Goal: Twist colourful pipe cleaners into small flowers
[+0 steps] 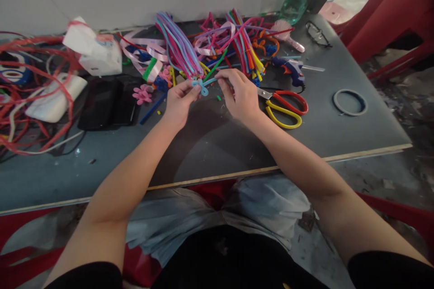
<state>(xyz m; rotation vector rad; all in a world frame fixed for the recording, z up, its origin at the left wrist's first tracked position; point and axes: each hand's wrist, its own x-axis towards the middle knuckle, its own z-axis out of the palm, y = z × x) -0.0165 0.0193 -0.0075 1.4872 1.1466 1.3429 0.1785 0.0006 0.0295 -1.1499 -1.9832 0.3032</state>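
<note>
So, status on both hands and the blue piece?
Left hand pinching looped light-blue stem. Right hand gripping its straight end. Red-and-yellow scissors lying beside right hand; stem bundles just beyond both.

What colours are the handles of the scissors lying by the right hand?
One scissor handle is red, the other yellow; head view.

Blue wire (204, 88): partly hidden in left hand (178, 103). Scissors (275, 95): blade tips behind right hand (242, 95). Bottle (294, 3): top cut off. White pack (101, 59): print blurred. Red cords (42, 44): cut off, left edge. Red chair (389, 18): cut off, right edge.
</note>
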